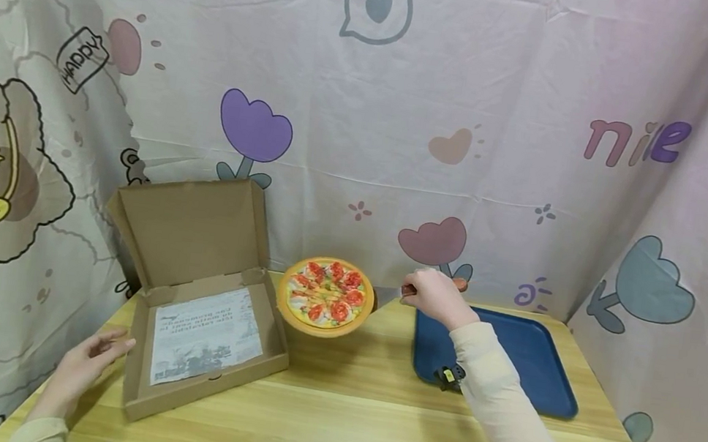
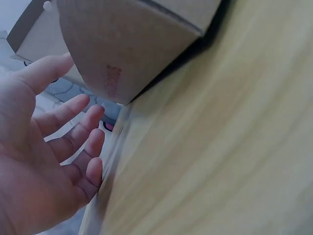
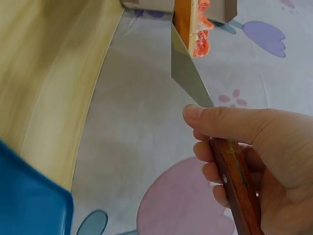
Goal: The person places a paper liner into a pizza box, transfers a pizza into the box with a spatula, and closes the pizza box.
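My right hand (image 1: 438,295) grips the wooden handle (image 3: 237,183) of a metal spatula (image 3: 188,71). On its blade rides a round pizza (image 1: 326,297) with red toppings, lifted above the table between the box and the tray. An open cardboard pizza box (image 1: 275,348) stands at the left, its lid leaning back and a printed paper sheet (image 1: 210,336) lying inside. Beside the box's left wall is my left hand (image 1: 86,365), fingers loosely bent and holding nothing. In the left wrist view its thumb is close to the box's side; whether they touch I cannot tell.
A blue tray (image 1: 536,358) lies on the right of the wooden table (image 1: 328,432), under my right forearm. Behind the table hangs a printed curtain (image 1: 368,105), which also covers both sides. The box lid (image 1: 193,234) rises near the back curtain.
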A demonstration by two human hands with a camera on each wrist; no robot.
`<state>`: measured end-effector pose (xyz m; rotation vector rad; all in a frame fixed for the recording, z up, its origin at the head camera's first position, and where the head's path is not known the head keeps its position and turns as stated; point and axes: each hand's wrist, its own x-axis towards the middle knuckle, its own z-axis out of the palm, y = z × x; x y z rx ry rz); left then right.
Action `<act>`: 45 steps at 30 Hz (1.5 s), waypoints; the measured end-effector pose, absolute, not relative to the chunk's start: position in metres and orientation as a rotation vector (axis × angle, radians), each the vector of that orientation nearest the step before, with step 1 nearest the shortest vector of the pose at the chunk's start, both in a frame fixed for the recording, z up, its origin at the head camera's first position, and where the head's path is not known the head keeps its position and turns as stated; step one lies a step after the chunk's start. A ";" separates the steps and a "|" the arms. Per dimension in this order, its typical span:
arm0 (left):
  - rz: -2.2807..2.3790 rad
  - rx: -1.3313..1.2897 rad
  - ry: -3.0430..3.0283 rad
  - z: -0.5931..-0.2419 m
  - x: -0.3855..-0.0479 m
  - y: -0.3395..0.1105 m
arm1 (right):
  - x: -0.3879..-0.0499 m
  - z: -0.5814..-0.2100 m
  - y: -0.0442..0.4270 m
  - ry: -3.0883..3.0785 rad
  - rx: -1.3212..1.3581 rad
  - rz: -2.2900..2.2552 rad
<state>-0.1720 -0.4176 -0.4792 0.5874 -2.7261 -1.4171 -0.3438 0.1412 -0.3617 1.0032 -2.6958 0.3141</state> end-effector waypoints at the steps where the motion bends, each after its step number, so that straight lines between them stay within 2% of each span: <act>1: -1.411 0.583 -2.741 -0.480 -0.172 -0.418 | -0.344 -0.361 0.138 -2.694 1.007 0.314; 22: -1.465 0.518 -2.829 -0.486 -0.172 -0.420 | -0.347 -0.361 0.072 -2.655 1.050 0.279; 45: -1.508 0.573 -2.831 -0.485 -0.170 -0.419 | -0.338 -0.363 -0.009 -2.674 1.072 0.245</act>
